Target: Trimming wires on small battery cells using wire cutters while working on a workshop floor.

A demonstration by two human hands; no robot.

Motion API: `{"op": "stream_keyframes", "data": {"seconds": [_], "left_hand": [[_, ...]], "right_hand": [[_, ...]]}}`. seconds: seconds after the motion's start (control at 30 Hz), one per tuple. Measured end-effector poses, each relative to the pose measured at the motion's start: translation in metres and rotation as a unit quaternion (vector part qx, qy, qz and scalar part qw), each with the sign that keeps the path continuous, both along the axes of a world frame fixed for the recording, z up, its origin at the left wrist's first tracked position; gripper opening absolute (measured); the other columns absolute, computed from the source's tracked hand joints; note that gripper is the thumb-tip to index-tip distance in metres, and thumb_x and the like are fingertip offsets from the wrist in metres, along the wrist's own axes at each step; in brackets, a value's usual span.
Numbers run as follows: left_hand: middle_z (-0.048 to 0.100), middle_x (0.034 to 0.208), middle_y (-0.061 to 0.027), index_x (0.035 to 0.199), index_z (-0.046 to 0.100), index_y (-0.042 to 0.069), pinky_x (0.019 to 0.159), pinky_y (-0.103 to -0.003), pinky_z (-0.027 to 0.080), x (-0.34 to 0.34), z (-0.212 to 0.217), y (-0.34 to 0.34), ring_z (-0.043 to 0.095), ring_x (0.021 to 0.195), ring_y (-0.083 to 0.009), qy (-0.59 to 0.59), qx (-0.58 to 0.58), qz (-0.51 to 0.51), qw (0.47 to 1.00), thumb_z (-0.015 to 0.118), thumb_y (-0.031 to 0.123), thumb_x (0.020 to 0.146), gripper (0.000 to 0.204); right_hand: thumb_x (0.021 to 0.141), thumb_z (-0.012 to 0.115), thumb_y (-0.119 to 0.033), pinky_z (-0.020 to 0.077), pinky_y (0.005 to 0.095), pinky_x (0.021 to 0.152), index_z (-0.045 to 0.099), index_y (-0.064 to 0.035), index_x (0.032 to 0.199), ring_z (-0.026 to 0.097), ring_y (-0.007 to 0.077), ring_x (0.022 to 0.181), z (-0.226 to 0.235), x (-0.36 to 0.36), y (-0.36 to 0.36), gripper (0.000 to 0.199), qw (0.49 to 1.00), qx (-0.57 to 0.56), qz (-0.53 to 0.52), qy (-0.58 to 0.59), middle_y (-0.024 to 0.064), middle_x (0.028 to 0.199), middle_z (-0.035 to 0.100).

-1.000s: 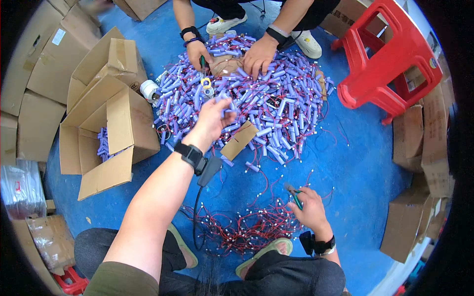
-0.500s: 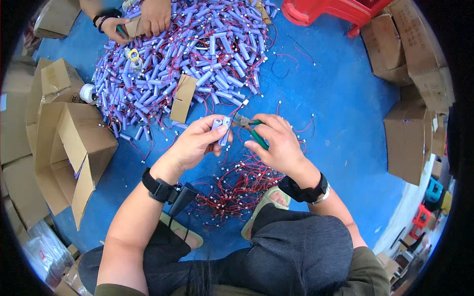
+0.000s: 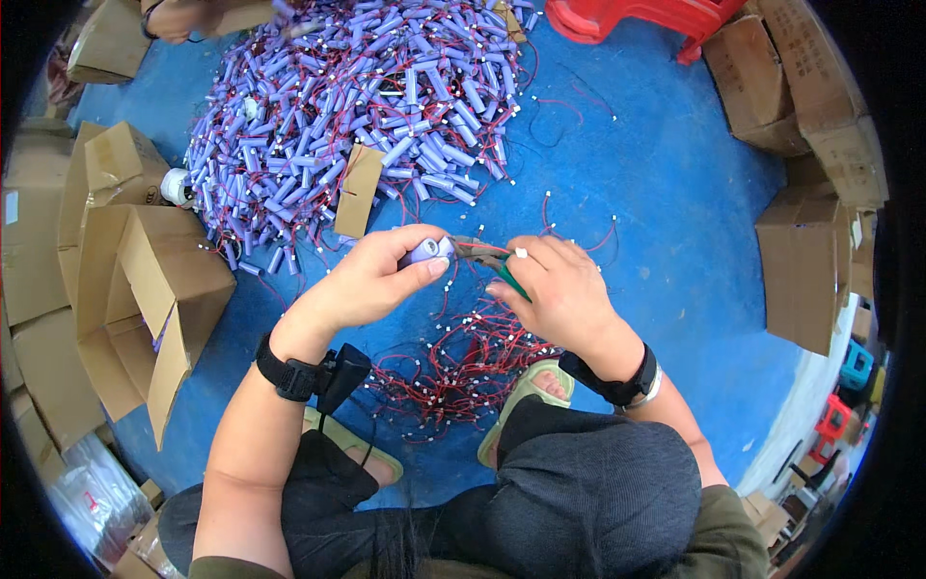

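My left hand (image 3: 371, 270) is closed around a purple cylindrical battery pack (image 3: 421, 253), its round ends turned up toward me. In my right hand (image 3: 569, 294) is a pair of green-handled pliers (image 3: 517, 282), whose metal jaws reach to the pack's right side. A red wire runs along the jaws, and a white connector (image 3: 522, 253) lies against my right fingers. Whether the jaws grip the wire I cannot tell. Below my hands, a heap of cut red wires with white connectors (image 3: 453, 376) lies on the blue floor between my feet.
A large pile of purple batteries with wires (image 3: 338, 116) spreads ahead, with a cardboard piece (image 3: 358, 193) at its near edge. An open carton (image 3: 183, 261) stands left, more boxes (image 3: 796, 261) right. A red plastic stool (image 3: 646, 17) and another person's hand (image 3: 174, 19) are at the far edge.
The pliers have turned level and closer against the battery pack, and the connector now sits by my right fingers. The other person's hands have drawn back from the pile's far left.
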State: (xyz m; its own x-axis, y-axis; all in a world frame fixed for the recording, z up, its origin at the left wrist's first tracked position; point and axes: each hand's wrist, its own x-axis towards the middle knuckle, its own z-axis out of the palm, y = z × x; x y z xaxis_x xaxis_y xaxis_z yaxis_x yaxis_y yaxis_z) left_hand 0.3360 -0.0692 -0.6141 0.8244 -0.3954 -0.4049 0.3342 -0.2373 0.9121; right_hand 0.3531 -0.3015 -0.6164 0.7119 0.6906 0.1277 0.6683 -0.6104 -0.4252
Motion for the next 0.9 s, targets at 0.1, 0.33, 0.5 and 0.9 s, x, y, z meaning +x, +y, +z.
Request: {"op": "stream_keyframes", "data": {"seconds": [0.1, 0.33, 0.5, 0.9], "left_hand": [[0.055, 0.080, 0.0004, 0.110, 0.056, 0.005, 0.059, -0.021, 0.040, 0.002, 0.008, 0.004, 0.048, 0.069, -0.0060, -0.085, 0.028, -0.044, 0.995, 0.057, 0.019, 0.088, 0.026], [0.059, 0.085, -0.0051, 0.117, 0.048, 0.005, 0.065, -0.026, 0.048, -0.003, -0.009, -0.008, 0.055, 0.073, -0.0109, 0.014, -0.183, 0.200, 0.963, 0.056, 0.021, 0.089, 0.034], [0.061, 0.087, -0.0055, 0.117, 0.047, 0.007, 0.058, -0.026, 0.050, -0.001, -0.003, -0.020, 0.057, 0.061, -0.0110, 0.114, -0.225, 0.347, 0.903, 0.054, 0.021, 0.090, 0.032], [0.058, 0.071, 0.0003, 0.102, 0.055, 0.007, 0.048, -0.020, 0.042, 0.001, -0.002, -0.020, 0.054, 0.052, -0.0067, 0.135, -0.219, 0.293, 0.921, 0.065, 0.023, 0.082, 0.027]], "right_hand": [[0.081, 0.062, -0.031, 0.0453, 0.0331, 0.062, 0.056, -0.0051, 0.084, 0.059, 0.0237, 0.072, 0.003, 0.000, -0.005, 0.027, 0.972, 0.005, 0.007, 0.235, 0.0091, 0.093, 0.060], [0.088, 0.053, -0.032, 0.0466, 0.0319, 0.068, 0.053, -0.0013, 0.078, 0.059, 0.0220, 0.077, -0.015, 0.002, -0.008, 0.032, 0.718, 0.296, -0.076, 0.625, 0.0128, 0.093, 0.059], [0.077, 0.064, -0.026, 0.0424, 0.0428, 0.079, 0.052, -0.0001, 0.072, 0.052, 0.0357, 0.093, -0.019, -0.008, -0.005, 0.029, 0.971, 0.101, -0.040, 0.215, 0.0179, 0.103, 0.054], [0.071, 0.069, -0.027, 0.0415, 0.0403, 0.078, 0.054, -0.0036, 0.075, 0.052, 0.0304, 0.094, -0.004, -0.004, 0.006, 0.029, 0.990, 0.098, -0.003, 0.101, 0.0117, 0.103, 0.055]]}}
